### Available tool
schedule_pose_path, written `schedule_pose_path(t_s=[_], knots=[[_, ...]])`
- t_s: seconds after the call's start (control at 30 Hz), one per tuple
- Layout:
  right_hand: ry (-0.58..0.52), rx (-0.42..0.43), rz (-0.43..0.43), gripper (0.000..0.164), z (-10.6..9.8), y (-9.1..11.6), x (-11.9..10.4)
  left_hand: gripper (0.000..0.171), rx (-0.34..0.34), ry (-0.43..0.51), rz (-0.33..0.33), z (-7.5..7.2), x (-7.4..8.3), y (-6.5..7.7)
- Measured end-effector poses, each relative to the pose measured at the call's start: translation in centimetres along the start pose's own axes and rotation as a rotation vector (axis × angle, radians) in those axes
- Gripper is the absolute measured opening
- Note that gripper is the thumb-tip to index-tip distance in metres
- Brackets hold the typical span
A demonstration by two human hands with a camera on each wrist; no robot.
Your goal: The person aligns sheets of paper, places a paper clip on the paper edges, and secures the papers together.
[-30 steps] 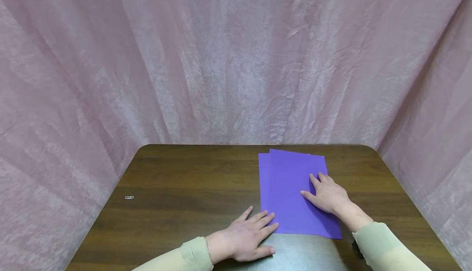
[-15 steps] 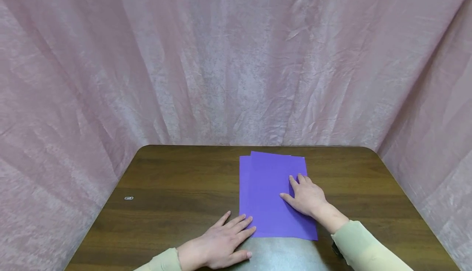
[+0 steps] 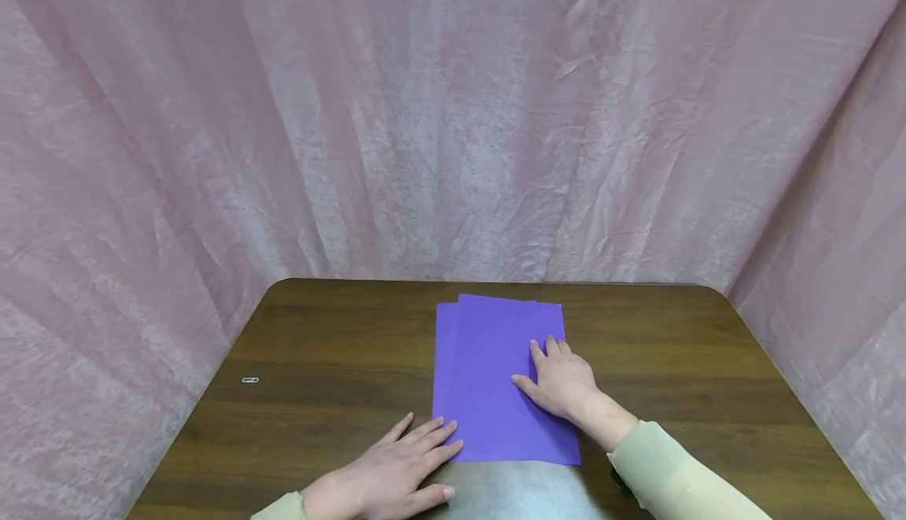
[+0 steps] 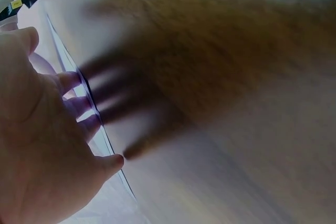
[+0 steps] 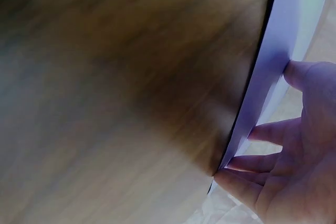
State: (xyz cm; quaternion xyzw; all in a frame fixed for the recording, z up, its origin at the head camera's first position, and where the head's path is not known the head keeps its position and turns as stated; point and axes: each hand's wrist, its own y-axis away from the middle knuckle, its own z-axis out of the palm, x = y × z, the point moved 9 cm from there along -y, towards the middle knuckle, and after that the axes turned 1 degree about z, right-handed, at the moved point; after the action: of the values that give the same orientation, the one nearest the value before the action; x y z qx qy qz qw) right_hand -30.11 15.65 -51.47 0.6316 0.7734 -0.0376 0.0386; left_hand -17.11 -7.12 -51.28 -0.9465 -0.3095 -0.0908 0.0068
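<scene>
Purple sheets of paper (image 3: 488, 394) lie flat on the wooden table, right of its middle in the head view. The upper one is slightly turned, so a strip of the lower sheet (image 3: 444, 363) shows along the left. My right hand (image 3: 562, 382) rests on the right part of the paper with its fingers spread. At the near left corner, the fingertips of my left hand (image 3: 392, 469) touch the paper, the fingers straight and the palm low over the table. Both wrist views show fingertips at the paper's edge, the left hand (image 4: 47, 129) and the right hand (image 5: 294, 150).
A small paper clip (image 3: 250, 380) lies far off to the left on the brown wooden table (image 3: 340, 347). Pink curtains (image 3: 453, 127) hang behind the table and along its sides. Light reflects off the table near its front.
Both hands and the purple paper have moved left together across the table. The sheets keep their overlap, and the paper clip stays in place.
</scene>
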Motion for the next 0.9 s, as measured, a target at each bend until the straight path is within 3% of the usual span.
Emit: schedule_pose_path(t_s=[0.9], knots=[[0.010,0.039,-0.018,0.080,-0.10,0.05,-0.50,0.067,0.008,0.007,-0.015,-0.32,-0.05,0.10]])
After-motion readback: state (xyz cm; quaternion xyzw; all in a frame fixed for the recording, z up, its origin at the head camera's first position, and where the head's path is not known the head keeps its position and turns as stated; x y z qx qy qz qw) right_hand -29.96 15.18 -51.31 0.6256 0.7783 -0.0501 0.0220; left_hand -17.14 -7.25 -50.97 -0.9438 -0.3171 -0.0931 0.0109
